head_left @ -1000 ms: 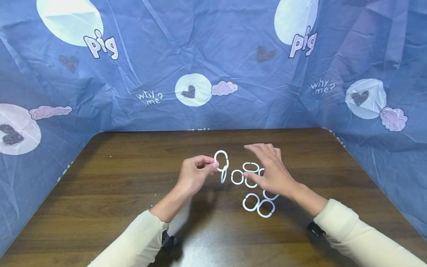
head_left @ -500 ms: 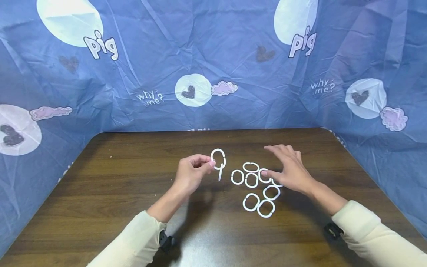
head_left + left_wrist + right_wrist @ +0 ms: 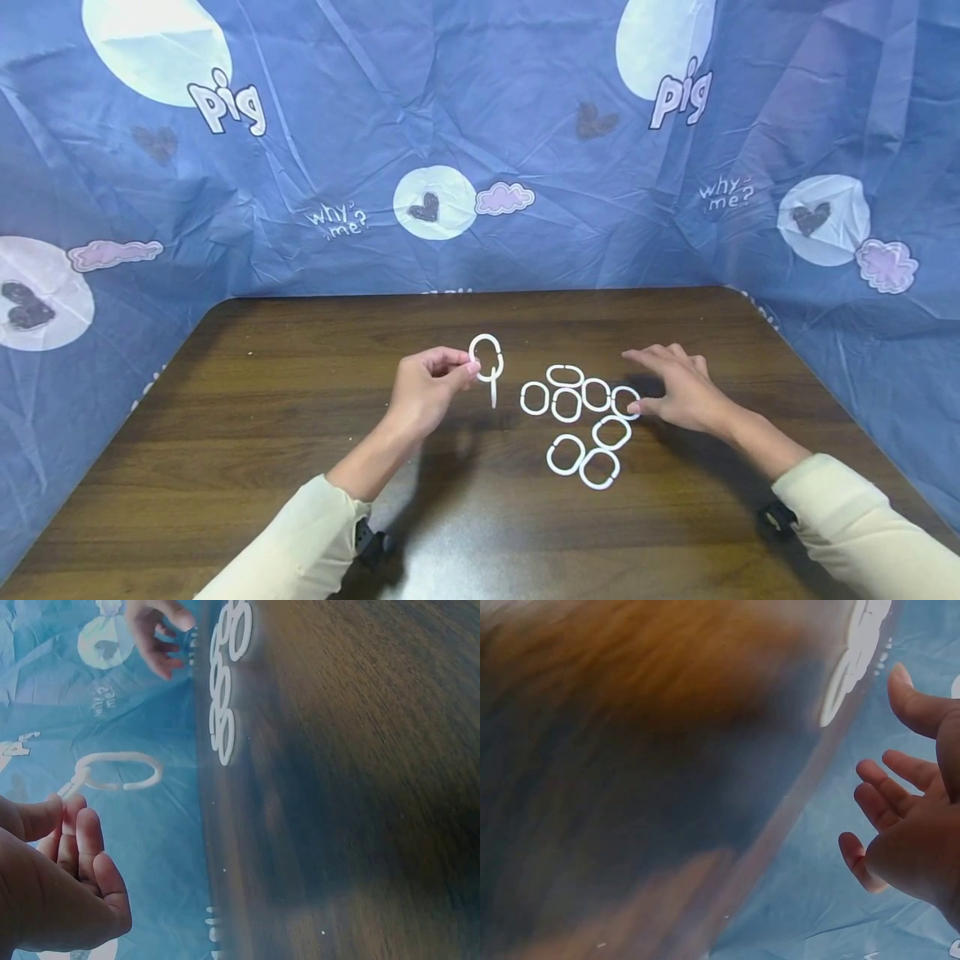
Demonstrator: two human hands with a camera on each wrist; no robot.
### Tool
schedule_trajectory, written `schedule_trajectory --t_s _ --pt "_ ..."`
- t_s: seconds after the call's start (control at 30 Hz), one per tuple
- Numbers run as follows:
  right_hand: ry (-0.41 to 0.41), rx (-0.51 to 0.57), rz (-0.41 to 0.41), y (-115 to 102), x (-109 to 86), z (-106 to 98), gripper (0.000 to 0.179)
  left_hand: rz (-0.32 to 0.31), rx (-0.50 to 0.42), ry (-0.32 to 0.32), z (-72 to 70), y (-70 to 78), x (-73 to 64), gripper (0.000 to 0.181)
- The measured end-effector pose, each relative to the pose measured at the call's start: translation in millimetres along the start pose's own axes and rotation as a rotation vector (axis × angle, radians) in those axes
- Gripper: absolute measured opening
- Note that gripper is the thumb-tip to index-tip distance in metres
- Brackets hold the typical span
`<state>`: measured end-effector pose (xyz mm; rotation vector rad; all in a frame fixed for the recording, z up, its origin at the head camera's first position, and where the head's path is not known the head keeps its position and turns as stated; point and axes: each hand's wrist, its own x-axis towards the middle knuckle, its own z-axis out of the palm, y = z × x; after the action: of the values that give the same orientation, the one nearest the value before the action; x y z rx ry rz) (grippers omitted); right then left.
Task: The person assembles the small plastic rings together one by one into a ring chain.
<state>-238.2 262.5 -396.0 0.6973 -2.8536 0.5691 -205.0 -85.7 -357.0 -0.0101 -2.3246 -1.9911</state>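
My left hand [image 3: 423, 390] pinches a white plastic chain link [image 3: 486, 337] between thumb and fingers above the table. A second white link [image 3: 493, 393] hangs from it, joined through it and seen nearly edge-on; in the left wrist view this hanging link [image 3: 120, 756] shows its oval and a small gap. My right hand [image 3: 693, 392] hovers with fingers spread, holding nothing. Its thumb tip overlaps the rightmost loose link [image 3: 613, 403] in the head view; whether they touch I cannot tell. In the right wrist view the right hand [image 3: 919, 806] has thumb and fingers apart.
Several loose white links [image 3: 522, 398] lie flat in a cluster between the hands, some touching. They rest on a brown wood-grain table [image 3: 480, 533]. A blue printed cloth [image 3: 300, 150] hangs around the back and sides.
My right hand has moved right across the loose links, uncovering them, and come lower. My left hand has shifted slightly left with the two joined links; the lower one has turned edge-on.
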Motion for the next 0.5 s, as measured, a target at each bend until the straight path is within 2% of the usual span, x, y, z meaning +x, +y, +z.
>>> schedule_trajectory --t_s 0.17,0.5 --pt "-0.036 -0.015 0.012 9 -6.4 3 0.078 -0.006 -0.006 -0.002 -0.5 0.0 -0.5 0.01" --pt "-0.089 -0.022 0.017 9 -9.3 12 0.08 -0.016 0.003 0.0 -0.3 2.3 -0.9 0.009"
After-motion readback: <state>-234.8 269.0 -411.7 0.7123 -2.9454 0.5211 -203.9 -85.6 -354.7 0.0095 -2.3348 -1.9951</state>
